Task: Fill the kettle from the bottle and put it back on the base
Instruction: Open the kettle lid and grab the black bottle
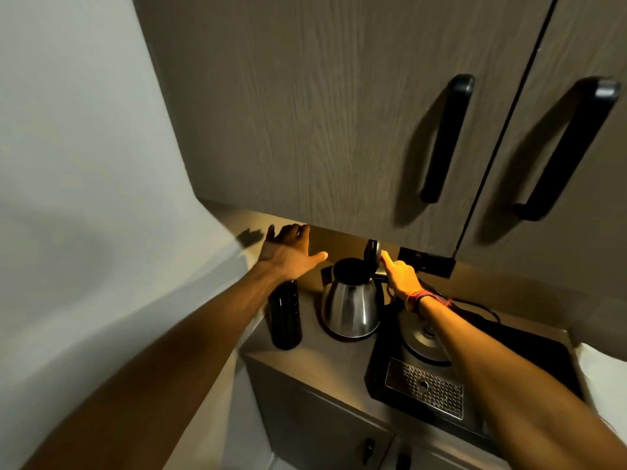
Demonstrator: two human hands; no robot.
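Note:
A steel kettle [351,305] stands on the counter with its black lid [372,253] flipped up and its mouth open. My right hand [400,276] reaches over from the right, a fingertip touching the raised lid. Left of the kettle stands a dark bottle [285,320], upright. My left hand [288,254] hovers above and behind the bottle, fingers spread, holding nothing. On the black tray to the right, partly hidden by my right forearm, sits a round silver base [420,340].
The black tray [539,351] has a perforated metal drip grid [425,388] at its front. A black cord [475,307] runs behind it toward a wall socket [425,261]. Overhead cabinets with black handles [448,137] hang low above the counter [315,361]. A wall is at the left.

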